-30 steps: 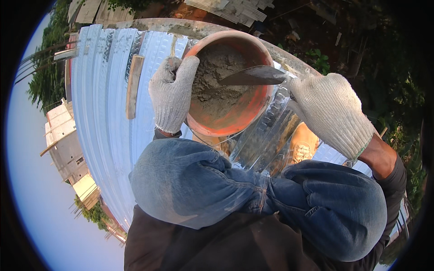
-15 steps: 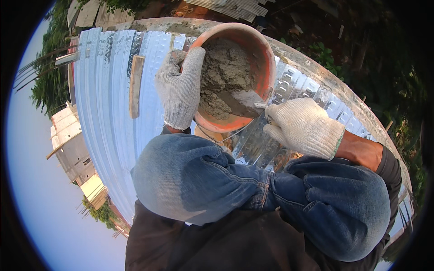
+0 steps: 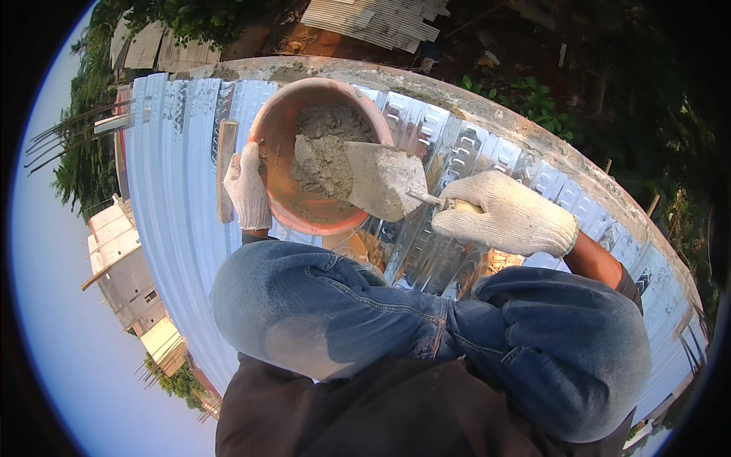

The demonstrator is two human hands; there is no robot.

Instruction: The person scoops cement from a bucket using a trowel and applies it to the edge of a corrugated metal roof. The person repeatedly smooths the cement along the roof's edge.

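An orange round pan [image 3: 283, 114] is tilted in front of my knees, with wet grey mortar [image 3: 324, 152] inside. My left hand [image 3: 247, 190], in a white knit glove, grips the pan's left rim; some of its fingers are hidden behind the wall. In the same kind of glove, my right hand [image 3: 506, 213] is closed round the handle of a trowel [image 3: 390, 179]. The trowel's mortar-smeared blade reaches over the pan's right rim, and its tip side meets the mortar.
Ribbed metal decking [image 3: 179, 167] spreads beneath me, with a wooden strip [image 3: 226, 171] lying left of the pan. A rough concrete edge [image 3: 525, 122] curves along the far side, with a drop to dark ground and plants beyond. Rebar [image 3: 65, 133] sticks out at the far left.
The pan and my left hand have shifted left and slightly nearer. The trowel blade, earlier low in the mortar, is now raised across the right rim, more of it showing.
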